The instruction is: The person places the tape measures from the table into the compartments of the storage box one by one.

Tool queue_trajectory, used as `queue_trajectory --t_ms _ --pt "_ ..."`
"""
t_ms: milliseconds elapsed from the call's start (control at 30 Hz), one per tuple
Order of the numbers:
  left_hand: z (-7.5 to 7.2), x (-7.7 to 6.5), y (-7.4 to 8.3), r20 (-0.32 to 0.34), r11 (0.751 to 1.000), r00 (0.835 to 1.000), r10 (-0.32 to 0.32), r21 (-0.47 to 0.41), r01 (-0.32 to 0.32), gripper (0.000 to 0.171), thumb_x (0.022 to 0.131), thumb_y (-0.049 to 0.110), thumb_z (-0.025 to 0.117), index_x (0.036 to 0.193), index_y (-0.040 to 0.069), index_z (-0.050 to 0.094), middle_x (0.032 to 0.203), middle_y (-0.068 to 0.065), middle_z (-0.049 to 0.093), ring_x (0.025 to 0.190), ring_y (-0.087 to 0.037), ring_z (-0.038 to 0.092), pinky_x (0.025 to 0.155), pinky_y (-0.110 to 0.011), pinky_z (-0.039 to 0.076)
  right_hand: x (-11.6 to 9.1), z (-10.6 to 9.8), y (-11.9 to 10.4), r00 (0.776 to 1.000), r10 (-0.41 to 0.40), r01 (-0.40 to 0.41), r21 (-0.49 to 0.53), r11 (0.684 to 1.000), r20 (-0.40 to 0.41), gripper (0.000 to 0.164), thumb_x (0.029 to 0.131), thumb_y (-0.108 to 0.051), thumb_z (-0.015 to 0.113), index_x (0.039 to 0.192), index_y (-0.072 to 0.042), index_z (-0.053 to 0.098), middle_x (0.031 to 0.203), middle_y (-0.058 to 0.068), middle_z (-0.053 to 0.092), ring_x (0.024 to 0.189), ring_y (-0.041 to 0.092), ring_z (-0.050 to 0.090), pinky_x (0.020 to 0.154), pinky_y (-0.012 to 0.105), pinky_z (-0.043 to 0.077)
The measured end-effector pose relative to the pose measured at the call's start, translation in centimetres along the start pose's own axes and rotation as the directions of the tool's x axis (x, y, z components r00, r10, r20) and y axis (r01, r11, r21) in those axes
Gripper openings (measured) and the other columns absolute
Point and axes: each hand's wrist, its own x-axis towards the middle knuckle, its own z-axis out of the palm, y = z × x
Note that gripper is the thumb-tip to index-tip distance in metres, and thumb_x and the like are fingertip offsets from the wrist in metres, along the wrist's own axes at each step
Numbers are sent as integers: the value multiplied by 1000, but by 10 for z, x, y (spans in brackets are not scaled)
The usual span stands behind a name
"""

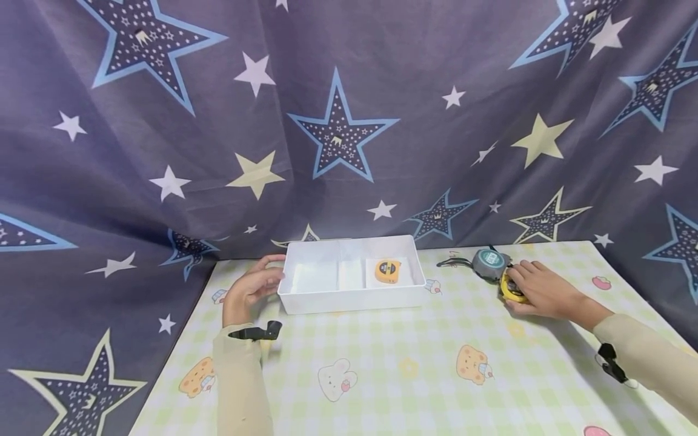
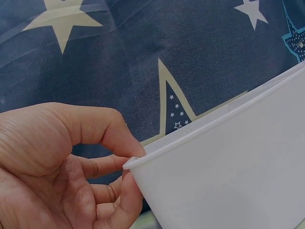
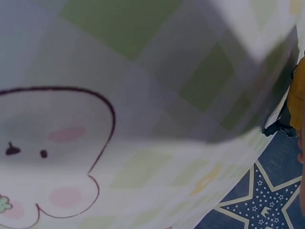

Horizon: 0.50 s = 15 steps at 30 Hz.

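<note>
At the left end of a white plastic box (image 1: 349,301), my left hand (image 1: 251,292) holds the rim. The left wrist view shows the thumb (image 2: 112,129) and fingertips pinching the corner of that rim. My right hand (image 1: 548,292) grips a yellow tape measure (image 1: 512,290) on the table at the right, its palm covering part of the case. Right behind it lies a grey tape measure (image 1: 489,264) with a teal label and a black wrist strap. Inside the box's right compartment sits an orange tape measure (image 1: 388,271).
A pale green checked cloth with cartoon prints covers the table (image 1: 382,345). Behind the table hangs a dark curtain (image 1: 305,200) with stars, close to the box's back wall. Inside the box, a divider (image 1: 351,274) marks off the compartments.
</note>
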Motion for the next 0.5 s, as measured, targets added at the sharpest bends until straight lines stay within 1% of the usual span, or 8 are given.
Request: queue_trajectory --t_ms 33,100,200,300,367,500 --pt "0 0 0 1 1000 1000 2 2 -2 67 95 3 56 155 9 29 70 13 56 67 -5 50 79 -23 52 0 0 0 1000 4 -4 0 1000 0 55 78 -46 72 108 -4 54 90 4 51 84 21 44 79 45 43" --pt "1 0 0 0 1000 1000 3 13 -3 66 95 4 56 155 9 30 70 13 53 69 -5 50 79 -23 51 -1 -1 0 1000 10 -10 -5 1000 3 55 78 -46 72 108 -4 54 90 4 51 84 22 45 80 45 44" --pt "1 -2 1 -7 1000 1000 -1 29 1 63 95 6 56 154 11 33 70 12 49 72 -6 48 78 -22 50 0 -4 0 1000 14 -14 -5 1000 -2 58 79 -47 71 110 -2 54 90 6 50 84 22 45 79 45 44" --pt "1 -3 2 -10 999 1000 -4 35 5 62 95 7 56 153 11 33 70 12 47 73 -6 48 77 -22 49 1 -7 -1 1000 9 -9 2 1000 -25 61 80 -47 70 113 1 54 91 7 51 84 24 45 78 45 43" --pt "1 -3 2 -7 1000 1000 -4 29 4 63 96 6 56 154 11 32 70 12 49 73 -6 49 79 -22 50 4 -10 0 999 3 -3 11 1000 -46 61 81 -47 70 114 2 53 92 9 51 85 25 46 77 45 43" --pt "1 -2 2 4 1000 1000 -3 -20 3 66 95 2 56 155 9 30 69 14 56 69 -4 52 81 -25 51 8 -14 0 997 -7 10 29 1000 -74 59 79 -44 72 113 0 53 95 11 54 87 27 48 80 47 44"
